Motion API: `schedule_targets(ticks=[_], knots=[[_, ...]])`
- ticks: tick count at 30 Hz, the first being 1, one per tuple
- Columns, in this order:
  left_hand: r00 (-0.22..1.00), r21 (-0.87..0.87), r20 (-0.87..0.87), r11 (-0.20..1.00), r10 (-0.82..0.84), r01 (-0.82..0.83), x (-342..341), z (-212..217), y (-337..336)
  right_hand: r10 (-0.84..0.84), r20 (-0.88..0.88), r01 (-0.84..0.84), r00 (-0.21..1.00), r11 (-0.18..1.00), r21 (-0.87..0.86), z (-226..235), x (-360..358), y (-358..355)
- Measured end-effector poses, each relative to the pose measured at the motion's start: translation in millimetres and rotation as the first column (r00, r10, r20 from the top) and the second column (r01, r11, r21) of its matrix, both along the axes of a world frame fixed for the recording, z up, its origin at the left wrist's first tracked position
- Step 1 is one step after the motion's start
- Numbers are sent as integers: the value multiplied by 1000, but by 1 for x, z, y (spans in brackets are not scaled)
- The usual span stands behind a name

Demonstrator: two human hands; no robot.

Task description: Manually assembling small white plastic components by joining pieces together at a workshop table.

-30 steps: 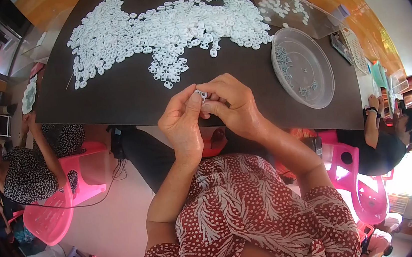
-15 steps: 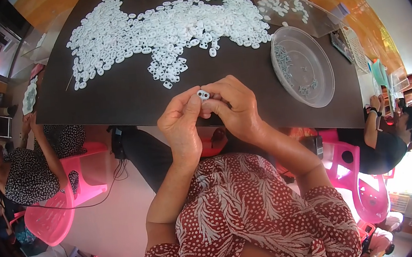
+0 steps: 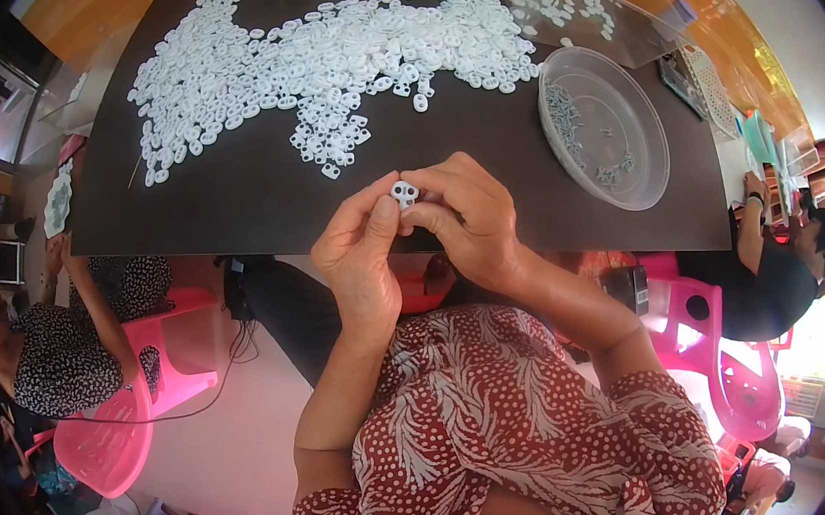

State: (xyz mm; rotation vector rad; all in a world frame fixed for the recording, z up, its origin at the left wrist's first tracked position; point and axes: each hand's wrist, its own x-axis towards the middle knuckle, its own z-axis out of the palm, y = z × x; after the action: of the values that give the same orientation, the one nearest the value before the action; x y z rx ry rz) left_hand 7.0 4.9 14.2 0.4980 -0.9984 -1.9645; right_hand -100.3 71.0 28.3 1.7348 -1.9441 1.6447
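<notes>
White plastic piece, small and rounded with two dark holes, is sitting pinched between our fingertips just above the near edge of the dark table. Our left hand is gripping it from the left with thumb and forefinger closed narrow, while our right hand is curling over it from the right, fingers touching it. We are judging this as the fitting or checking step; any following move is calling for a steady pinch. Behind, a white heap of similar pieces is lying near a clear round tray.
</notes>
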Motion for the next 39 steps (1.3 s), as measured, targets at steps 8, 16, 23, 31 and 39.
schedule_targets(ticks=[8, 16, 23, 31, 39], knots=[[996, -167, -15, 982, 91, -92, -1, -7, 7, 30, 34, -29, 999, 999, -37, -1, 5, 1], [990, -162, -22, 976, 142, -143, 0, -9, 10, 41, -6, -42, 999, 997, -68, -3, 8, 0], [987, -136, -29, 978, 158, -161, 2, -5, 15, 33, -79, -43, 996, 991, -128, -5, 11, 0], [982, -219, -57, 957, 181, -189, 3, -15, 15, 2, -190, -36, 982, 983, -178, -8, 14, -3], [986, -121, -54, 980, 155, -161, 3, -11, 14, 1, -75, -10, 997, 994, -110, -1, 20, -3]])
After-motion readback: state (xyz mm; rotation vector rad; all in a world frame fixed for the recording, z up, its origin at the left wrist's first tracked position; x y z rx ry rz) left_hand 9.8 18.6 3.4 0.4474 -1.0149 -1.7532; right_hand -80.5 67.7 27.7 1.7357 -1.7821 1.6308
